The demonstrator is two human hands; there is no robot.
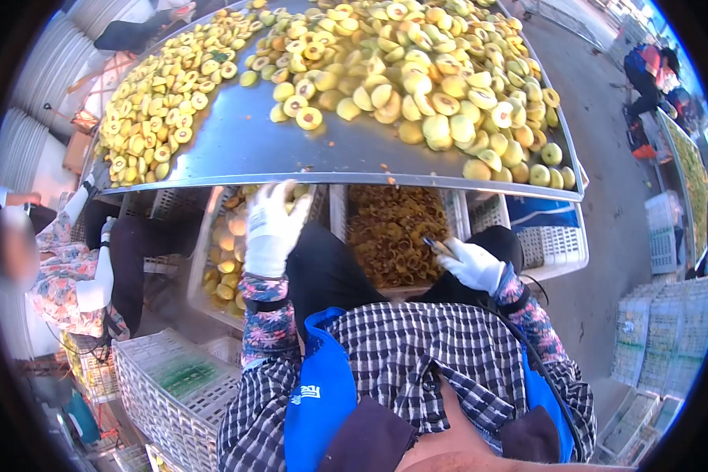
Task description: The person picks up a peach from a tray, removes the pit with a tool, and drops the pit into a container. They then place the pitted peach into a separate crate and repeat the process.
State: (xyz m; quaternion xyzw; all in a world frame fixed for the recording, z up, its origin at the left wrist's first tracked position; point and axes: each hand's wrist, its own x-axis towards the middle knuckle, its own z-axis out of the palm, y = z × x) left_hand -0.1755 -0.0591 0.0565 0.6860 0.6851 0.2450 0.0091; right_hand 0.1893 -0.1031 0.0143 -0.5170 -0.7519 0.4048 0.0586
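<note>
My left hand (274,228), in a white glove and a little blurred, is raised at the near edge of the metal table (236,145). Its thumb and fingers are apart, and I see nothing held between them. Below it stands a crate of yellow fruit (226,267), partly hidden by my forearm. My right hand (476,266), gloved too, is closed around the light handle of a small pitting knife (439,247), its metal tip pointing left. Under that tip, a crate between my knees holds brown, curled scraps (393,236).
Halved yellow fruit (448,71) is heaped on the table's right, with another heap (161,110) on the left. A co-worker in a flowered top (63,283) sits at left. Stacked white crates (173,377) stand beside me; another crate (554,244) is under the table's right end.
</note>
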